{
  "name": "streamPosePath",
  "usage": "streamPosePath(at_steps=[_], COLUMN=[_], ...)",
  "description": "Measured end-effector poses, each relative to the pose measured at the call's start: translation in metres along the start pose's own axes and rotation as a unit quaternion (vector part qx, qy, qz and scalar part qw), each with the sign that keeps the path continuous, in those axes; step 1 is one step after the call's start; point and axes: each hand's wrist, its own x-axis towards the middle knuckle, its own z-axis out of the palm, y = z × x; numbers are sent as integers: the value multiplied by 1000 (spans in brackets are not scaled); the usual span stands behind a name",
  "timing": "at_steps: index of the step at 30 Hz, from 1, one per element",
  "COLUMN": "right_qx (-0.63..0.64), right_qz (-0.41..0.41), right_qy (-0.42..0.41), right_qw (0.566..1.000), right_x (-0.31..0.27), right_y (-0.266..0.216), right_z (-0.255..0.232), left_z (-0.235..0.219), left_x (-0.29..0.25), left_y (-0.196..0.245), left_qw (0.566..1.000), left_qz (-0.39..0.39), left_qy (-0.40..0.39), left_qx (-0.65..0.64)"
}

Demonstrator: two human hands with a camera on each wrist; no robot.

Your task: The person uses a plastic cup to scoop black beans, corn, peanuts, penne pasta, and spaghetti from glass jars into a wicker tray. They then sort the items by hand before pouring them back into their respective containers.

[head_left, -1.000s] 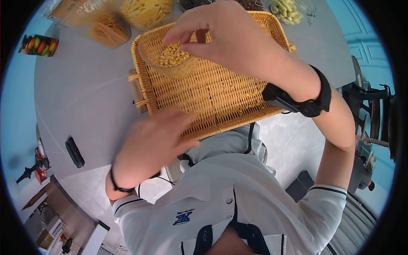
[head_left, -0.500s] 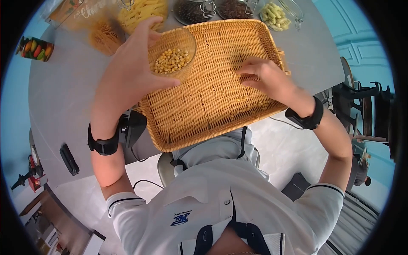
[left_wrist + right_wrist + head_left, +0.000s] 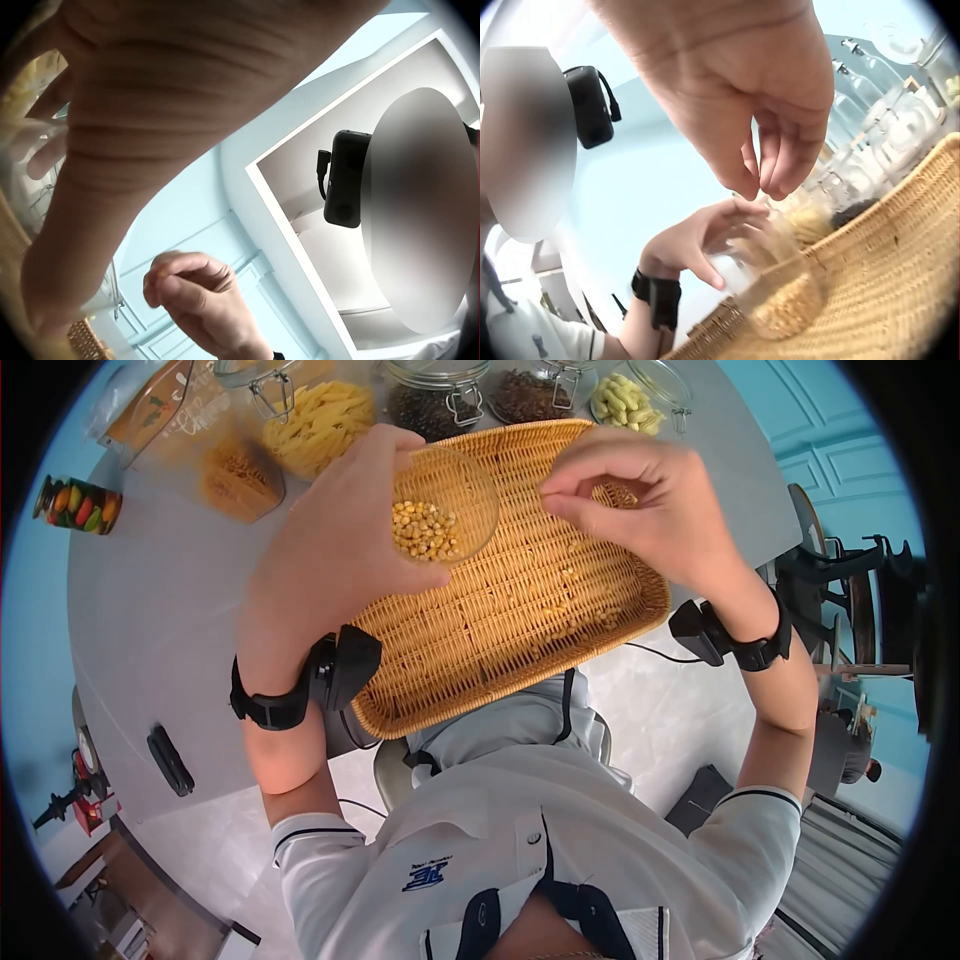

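My left hand point(image 3: 335, 535) grips the side of a clear glass jar point(image 3: 478, 490) that stands at the left of a wicker tray point(image 3: 470, 635). Yellow corn kernels point(image 3: 425, 530) fill its lower part. To the right, my right hand point(image 3: 645, 495) is raised above the tray, thumb and fingertips pinched together. In the left wrist view, a small orange-yellow corn kernel point(image 3: 164, 274) peeks out between those fingertips. Several loose kernels point(image 3: 570, 622) lie on the tray toward its near right side. The left palm hides part of the jar.
Behind the tray stand clip-top jars of penne point(image 3: 325, 425), dark beans point(image 3: 430, 410), a brown dried food point(image 3: 530, 398) and pale green pods point(image 3: 628, 405). A jar with colourful contents point(image 3: 78, 506) and a black case point(image 3: 170, 760) sit at the left of the grey table point(image 3: 180, 620).
My left hand has come up from the tray's near edge and taken hold of the jar. My right hand went from over the jar down to the tray at right, then rose with fingertips pinched.
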Motion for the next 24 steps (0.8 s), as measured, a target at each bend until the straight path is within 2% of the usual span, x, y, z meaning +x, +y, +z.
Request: streamPosePath(at_steps=[4, 7, 10, 13, 16, 19, 22, 24], right_qx=[46, 79, -46, -194, -175, -128, -119, -145], right_qz=[-3, 22, 164, 187, 180, 163, 169, 120], right_qy=[-10, 23, -1, -80, -78, -29, -56, -55], right_qw=[999, 996, 985, 960, 965, 978, 977, 981], right_x=[14, 8, -12, -36, -53, -64, -64, -66], right_y=[-13, 6, 35, 63, 78, 85, 85, 88], right_z=[12, 10, -1, 5, 17, 29, 30, 30], left_z=[2, 2, -4, -6, -2, -2, -2, -2], left_x=[-2, -3, -3, -2, -3, -3, -3, -2], left_y=[-1, 0, 9, 12, 9, 9, 10, 9], left_qw=[1000, 1000, 1000, 1000, 1000, 1000, 1000, 1000], left_qz=[28, 26, -8, -22, -10, -7, -1, 0], left_qy=[11, 14, -6, -15, -3, -3, -5, -7], left_qx=[5, 1, 1, 13, 7, -1, 7, 9])
